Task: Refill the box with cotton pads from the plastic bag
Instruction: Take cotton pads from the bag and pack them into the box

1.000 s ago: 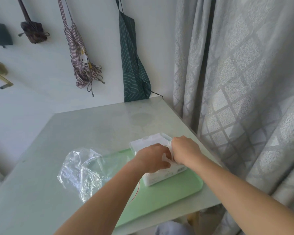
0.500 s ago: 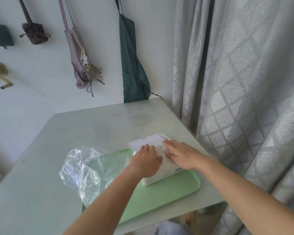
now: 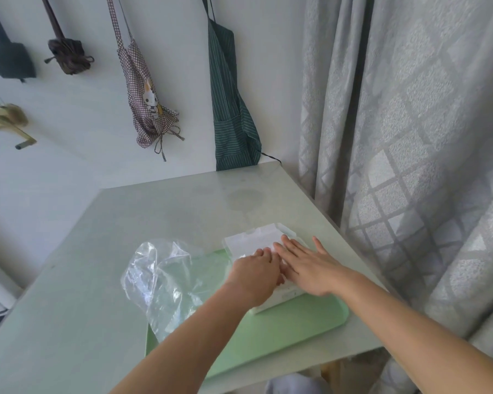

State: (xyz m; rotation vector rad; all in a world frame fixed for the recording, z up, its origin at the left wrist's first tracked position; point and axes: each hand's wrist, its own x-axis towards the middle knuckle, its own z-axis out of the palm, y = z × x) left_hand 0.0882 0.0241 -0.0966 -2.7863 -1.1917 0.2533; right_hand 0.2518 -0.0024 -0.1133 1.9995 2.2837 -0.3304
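While both hands lie on top of the box (image 3: 248,240), we see the right hand (image 3: 308,267) flat and released, fingers straight and spread, palm pressing the lid. The left hand (image 3: 255,277) rests just beside it, fingertips on the same lid. Its fingers seem stretched rather than curled, though the back of the hand hides most of them, and it grasps nothing we can see. We count two hands, one box, one plastic bag (image 3: 160,277) and one tray (image 3: 296,325). The white box sits on the right end of the green tray, near the right edge of the surface (image 3: 154,211). The clear bag lies crumpled over the tray's left end and onto the surface, just left of the left hand. The tray lies along the surface's near edge.
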